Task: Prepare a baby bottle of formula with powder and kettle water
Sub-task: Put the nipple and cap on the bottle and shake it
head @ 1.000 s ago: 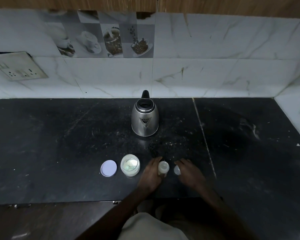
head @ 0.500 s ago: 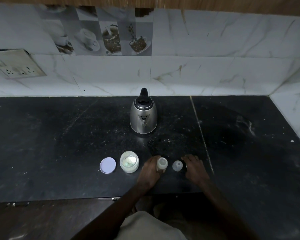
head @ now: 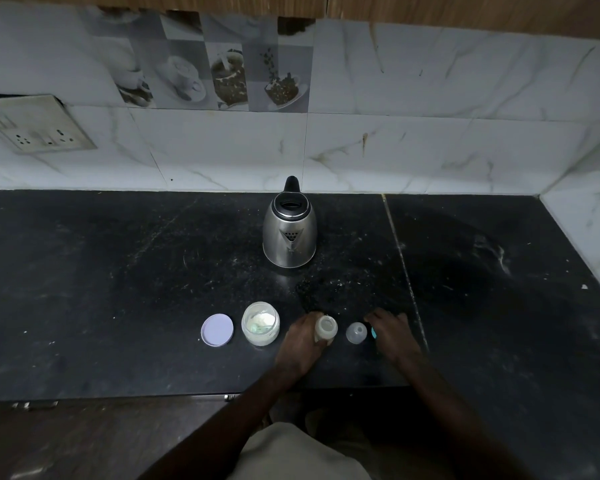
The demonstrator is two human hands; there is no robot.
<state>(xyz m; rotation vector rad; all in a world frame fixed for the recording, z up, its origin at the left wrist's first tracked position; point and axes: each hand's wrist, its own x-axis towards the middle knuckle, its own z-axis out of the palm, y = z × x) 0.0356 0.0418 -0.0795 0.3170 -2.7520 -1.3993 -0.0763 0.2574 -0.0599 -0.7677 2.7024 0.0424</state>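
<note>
A small clear baby bottle [head: 325, 328] stands uncapped on the black counter [head: 118, 289], and my left hand [head: 300, 344] grips it from the left side. Just right of it sits a clear dome cap [head: 356, 333], untouched. My right hand [head: 394, 336] lies palm down beside the cap, with a small teal piece [head: 373, 332] peeking out at its thumb side; its grip is hidden. The open powder jar [head: 260, 323] stands left of the bottle, with its lilac lid [head: 217, 330] flat beside it. The steel kettle [head: 289, 230] stands farther back, lid closed.
A marble tiled wall runs along the back and right of the counter. A socket plate [head: 39, 128] is on the wall at far left. White specks are scattered on the counter in front of the kettle. The counter's front edge [head: 153, 398] lies just below my wrists.
My right hand has let go of the clear cap and slid to the right, leaving it standing beside the bottle. My left hand stays on the bottle.
</note>
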